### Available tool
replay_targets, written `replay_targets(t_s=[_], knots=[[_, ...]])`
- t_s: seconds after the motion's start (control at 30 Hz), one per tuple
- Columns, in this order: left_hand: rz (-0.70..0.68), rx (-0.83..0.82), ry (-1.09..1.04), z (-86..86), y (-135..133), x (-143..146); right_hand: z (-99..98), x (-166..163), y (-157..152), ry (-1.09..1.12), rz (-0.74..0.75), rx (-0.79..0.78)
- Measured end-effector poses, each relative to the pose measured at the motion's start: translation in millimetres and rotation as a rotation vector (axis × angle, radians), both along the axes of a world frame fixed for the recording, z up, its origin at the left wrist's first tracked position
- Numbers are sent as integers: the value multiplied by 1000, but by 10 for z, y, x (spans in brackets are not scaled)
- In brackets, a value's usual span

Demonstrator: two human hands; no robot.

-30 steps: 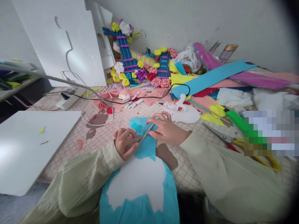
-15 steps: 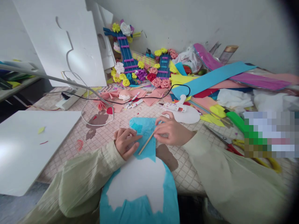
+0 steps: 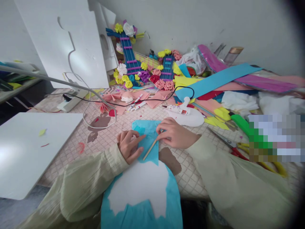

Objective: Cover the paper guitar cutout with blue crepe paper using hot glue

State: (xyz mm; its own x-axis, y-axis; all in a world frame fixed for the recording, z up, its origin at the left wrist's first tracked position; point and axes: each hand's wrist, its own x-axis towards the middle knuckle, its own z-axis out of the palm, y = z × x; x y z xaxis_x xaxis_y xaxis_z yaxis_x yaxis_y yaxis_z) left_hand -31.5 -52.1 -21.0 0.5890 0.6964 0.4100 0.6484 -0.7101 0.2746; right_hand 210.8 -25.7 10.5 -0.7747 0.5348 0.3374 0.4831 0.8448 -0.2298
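A guitar-shaped white board covered partly in light blue paper (image 3: pixel 149 140) lies across the table edge toward me. My left hand (image 3: pixel 130 145) presses the blue paper on the board's neck, fingers curled with the forefinger stretched out. My right hand (image 3: pixel 172 133) is closed on a thin wooden stick (image 3: pixel 150 149) that slants down-left over the blue paper. The two hands are a few centimetres apart.
A white glue gun (image 3: pixel 179 108) with a black cord lies just beyond my right hand. Scissors (image 3: pixel 228 143) lie at right. Paper flowers and small blue guitars (image 3: pixel 133 63) are heaped at the back. White foam boards (image 3: pixel 30 149) stand and lie at left.
My right hand has drawn the stick downward along the blue paper, away from my left hand's fingers. My left forefinger has stretched out onto the paper.
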Motion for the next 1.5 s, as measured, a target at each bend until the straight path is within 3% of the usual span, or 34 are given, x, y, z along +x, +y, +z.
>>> replay_targets(t_s=[0.4,0.87,1.07,1.2,1.3,1.5], knots=[[15,-27,33,21,-10,11,40,70,22,-51,65,-132],[-15,30,-28,119,-53,7,192,316,-72,186,48,-361],[-57,125,-45,302,-54,204,224,308,-102,264,90,-407],[-75,106,5,328,0,446,233,308,-113,294,105,-403],[-152,33,0,364,-12,594,238,323,-109,324,84,-394],[-538,-353,-210,643,-387,641,225,349,-84,360,57,-386]])
